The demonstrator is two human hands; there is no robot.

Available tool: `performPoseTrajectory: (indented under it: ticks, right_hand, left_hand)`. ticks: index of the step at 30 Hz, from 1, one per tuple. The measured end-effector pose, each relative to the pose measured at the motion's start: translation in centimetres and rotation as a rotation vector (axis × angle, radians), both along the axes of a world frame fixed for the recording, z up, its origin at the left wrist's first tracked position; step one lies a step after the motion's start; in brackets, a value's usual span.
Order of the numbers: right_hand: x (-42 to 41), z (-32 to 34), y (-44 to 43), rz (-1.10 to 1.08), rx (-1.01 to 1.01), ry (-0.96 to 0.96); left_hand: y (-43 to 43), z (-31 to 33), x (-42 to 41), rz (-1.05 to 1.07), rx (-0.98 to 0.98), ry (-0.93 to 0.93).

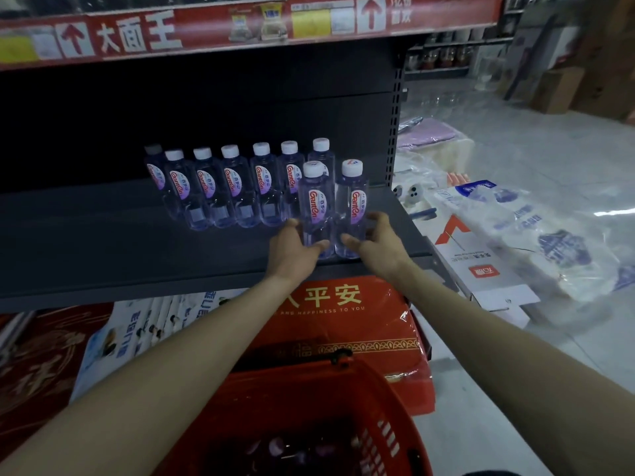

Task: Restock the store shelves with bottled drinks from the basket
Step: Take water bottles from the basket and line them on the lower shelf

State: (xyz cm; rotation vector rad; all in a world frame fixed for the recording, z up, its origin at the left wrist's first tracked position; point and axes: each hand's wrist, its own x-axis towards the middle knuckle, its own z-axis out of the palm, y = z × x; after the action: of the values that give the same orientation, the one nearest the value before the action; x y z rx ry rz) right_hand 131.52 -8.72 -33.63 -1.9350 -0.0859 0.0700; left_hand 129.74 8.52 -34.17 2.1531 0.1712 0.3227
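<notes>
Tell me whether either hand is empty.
No: the left hand grips the front left bottle, the right hand the front right bottle.

On the shelf point(103, 235), the left bottle point(314, 204) stands just beside the right bottle point(352, 201), both before a row of bottles point(233, 190); the basket point(395, 410) sits below.

Matt metal, clear plastic, glossy film

The shelf point(137, 249) is dark, smooth, matt metal, and the perforated upright point(395, 132) at its right edge has the same finish. The bottles point(237, 197) are clear, glossy plastic with smooth white plastic caps point(230, 151) and shiny printed labels point(232, 182). The basket point(395, 407) is red moulded plastic with a slight sheen and slotted walls. The red pack point(343, 324) under the shelf is wrapped in glossy, wrinkled film. The packs point(532, 228) on the floor sit in crinkled clear film beside a matt white cardboard box point(481, 269). The floor point(549, 139) is pale and glossy.
</notes>
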Motion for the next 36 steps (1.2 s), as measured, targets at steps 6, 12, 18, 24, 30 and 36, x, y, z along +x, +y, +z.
performPoseTrajectory:
  ticks: [6,12,18,24,30,36]
  right_hand:
    - [0.7,-1.0,-0.5,-0.090,-0.266,-0.126]
    - [2.2,-1.0,-2.5,-0.158,-0.418,-0.143]
    - [3.5,-0.8,-5.0,-0.237,-0.481,-0.132]
    - [5.0,-0.7,-5.8,-0.249,-0.517,-0.149]
    - [6.8,-1.3,-5.7,-0.252,-0.503,-0.173]
    - [9.0,-2.1,-5.0,-0.297,-0.499,-0.190]
  left_hand:
    - [-0.7,-0.9,0.6,0.038,0.025,-0.042]
    - [-2.9,-2.0,2.7,0.021,0.020,-0.053]
    - [-5.9,-2.1,6.1,-0.028,0.009,-0.056]
    - [-6.7,-2.5,8.5,-0.005,-0.104,-0.078]
    - [-6.0,-2.9,9.5,0.001,-0.118,-0.148]
    - [-6.4,-3.3,10.4,0.095,-0.111,-0.146]
